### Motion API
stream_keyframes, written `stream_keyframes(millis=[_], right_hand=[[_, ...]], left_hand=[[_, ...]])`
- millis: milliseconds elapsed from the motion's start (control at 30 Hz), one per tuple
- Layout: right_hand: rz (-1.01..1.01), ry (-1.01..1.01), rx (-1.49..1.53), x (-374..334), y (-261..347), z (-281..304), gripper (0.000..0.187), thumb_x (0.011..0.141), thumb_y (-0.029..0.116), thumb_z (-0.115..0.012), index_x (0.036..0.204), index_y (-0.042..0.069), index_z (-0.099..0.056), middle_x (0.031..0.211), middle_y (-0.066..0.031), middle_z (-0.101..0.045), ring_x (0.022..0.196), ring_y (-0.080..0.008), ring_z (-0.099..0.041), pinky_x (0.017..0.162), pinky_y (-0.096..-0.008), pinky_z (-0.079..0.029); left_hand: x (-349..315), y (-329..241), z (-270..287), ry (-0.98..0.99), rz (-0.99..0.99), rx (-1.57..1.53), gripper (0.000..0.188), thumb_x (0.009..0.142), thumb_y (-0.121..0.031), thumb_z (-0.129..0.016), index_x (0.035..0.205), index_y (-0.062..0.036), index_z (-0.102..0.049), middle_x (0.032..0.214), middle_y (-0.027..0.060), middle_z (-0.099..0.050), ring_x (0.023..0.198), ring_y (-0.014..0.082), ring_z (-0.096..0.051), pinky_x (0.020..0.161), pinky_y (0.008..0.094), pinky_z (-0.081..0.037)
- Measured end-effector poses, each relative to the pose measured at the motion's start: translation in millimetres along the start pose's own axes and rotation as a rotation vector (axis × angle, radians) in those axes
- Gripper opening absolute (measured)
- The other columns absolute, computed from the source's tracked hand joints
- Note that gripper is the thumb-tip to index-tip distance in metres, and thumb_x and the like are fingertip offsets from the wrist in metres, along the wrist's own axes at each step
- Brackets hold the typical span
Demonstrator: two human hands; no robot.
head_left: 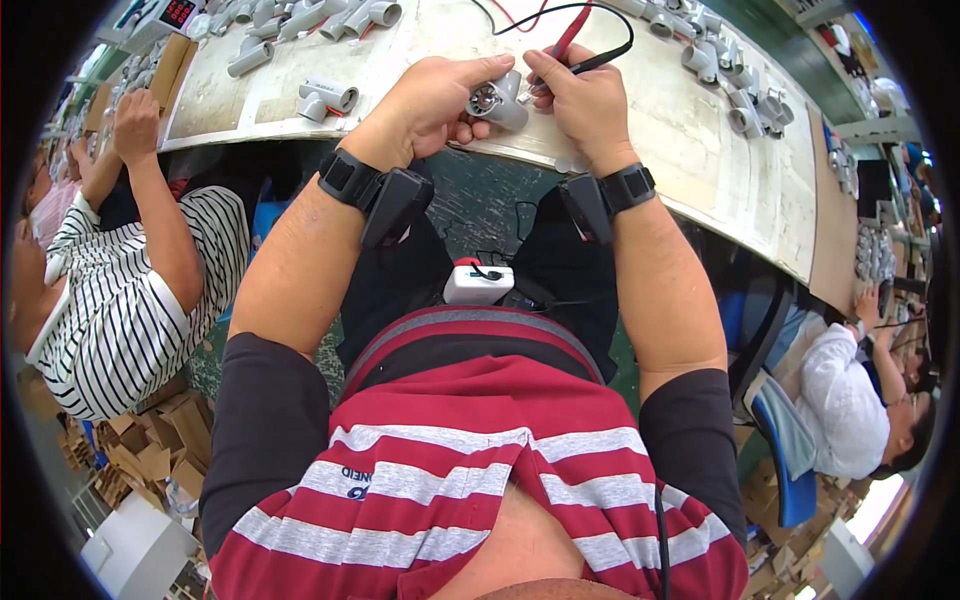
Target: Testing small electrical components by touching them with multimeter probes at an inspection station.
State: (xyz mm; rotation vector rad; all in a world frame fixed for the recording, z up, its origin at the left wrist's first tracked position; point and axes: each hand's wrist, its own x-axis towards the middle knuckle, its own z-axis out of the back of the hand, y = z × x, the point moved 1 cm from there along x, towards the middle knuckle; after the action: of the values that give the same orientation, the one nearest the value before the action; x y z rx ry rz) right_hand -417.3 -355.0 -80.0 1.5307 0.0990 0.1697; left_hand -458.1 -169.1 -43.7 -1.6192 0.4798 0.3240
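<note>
My left hand (425, 105) is closed around a grey plastic T-shaped pipe fitting (513, 112) above the near edge of the table. Its round open end faces left and shows metallic parts inside. Close beside it, on the right, my right hand (592, 108) grips a red test probe (571, 32) and a black test probe (603, 59) together. A small white piece (525, 95) shows at the right fingertips, next to the fitting. Whether the probe tips touch it is hidden by the fingers.
A similar grey fitting (328, 98) lies on the white table (660, 135) to the left. More grey fittings (745, 85) lie at the right and far left. A meter with a red display (178, 12) stands far left. Co-workers sit on both sides.
</note>
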Motion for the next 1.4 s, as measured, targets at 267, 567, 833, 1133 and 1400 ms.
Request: stream_keyframes(millis=[267, 567, 833, 1133, 1400], right_hand=[[0.04, 0.024, -0.118, 1.4, -6.4, -2.3, 0.023, 0.097, 0.023, -0.076, 0.1, 0.0, -0.074, 0.079, -0.0016, -0.07, 0.065, -0.0064, -0.062, 0.059, -0.0211, -0.051], [0.156, -0.011, -0.249, 0.7, -9.9, -3.1, 0.031, 0.095, 0.033, -0.076, 0.096, 0.002, -0.077, 0.074, -0.006, -0.073, 0.065, -0.0137, -0.067, 0.062, -0.0283, -0.052], [0.065, 0.052, -0.229, 3.6, -8.9, 2.0, 0.023, 0.096, 0.024, -0.077, 0.101, 0.002, -0.075, 0.079, -0.0015, -0.071, 0.066, -0.0063, -0.062, 0.061, -0.0217, -0.051], [0.034, 0.073, -0.134, 0.5, -9.1, 1.9, 0.022, 0.096, 0.022, -0.077, 0.102, 0.002, -0.075, 0.081, -0.0011, -0.071, 0.07, -0.0064, -0.063, 0.063, -0.0215, -0.051], [0.078, 0.076, -0.182, 2.4, -10.4, 0.4, 0.021, 0.096, 0.022, -0.077, 0.101, 0.002, -0.074, 0.08, -0.0009, -0.071, 0.068, -0.0063, -0.062, 0.062, -0.0214, -0.051]], left_hand=[[-1.3, -1.7, -0.1, 0.012, -0.013, -0.01, 0.041, 0.101, -0.042, -0.069, 0.104, -0.0007, -0.073, 0.074, 0.0049, -0.069, 0.049, 0.01, -0.059, 0.038, 0.0214, -0.038], [-2.6, 0.8, -2.4, 0.023, -0.033, -0.024, 0.041, 0.101, -0.041, -0.068, 0.102, -0.0009, -0.073, 0.074, 0.0046, -0.069, 0.05, 0.0094, -0.059, 0.039, 0.0203, -0.038], [0.2, 3.6, 2.8, 0.03, -0.013, -0.037, 0.04, 0.1, -0.04, -0.069, 0.108, -0.0019, -0.074, 0.077, 0.0071, -0.067, 0.051, 0.0113, -0.057, 0.042, 0.0236, -0.038], [4.5, 6.4, 5.4, 0.018, -0.018, -0.077, 0.039, 0.1, -0.041, -0.07, 0.1, -0.0016, -0.073, 0.071, 0.0046, -0.067, 0.048, 0.0097, -0.056, 0.039, 0.0218, -0.037], [4.0, 6.6, 3.1, 0.006, -0.031, -0.066, 0.037, 0.1, -0.041, -0.069, 0.1, -0.0044, -0.073, 0.074, 0.0037, -0.067, 0.05, 0.0094, -0.055, 0.041, 0.0226, -0.036]])
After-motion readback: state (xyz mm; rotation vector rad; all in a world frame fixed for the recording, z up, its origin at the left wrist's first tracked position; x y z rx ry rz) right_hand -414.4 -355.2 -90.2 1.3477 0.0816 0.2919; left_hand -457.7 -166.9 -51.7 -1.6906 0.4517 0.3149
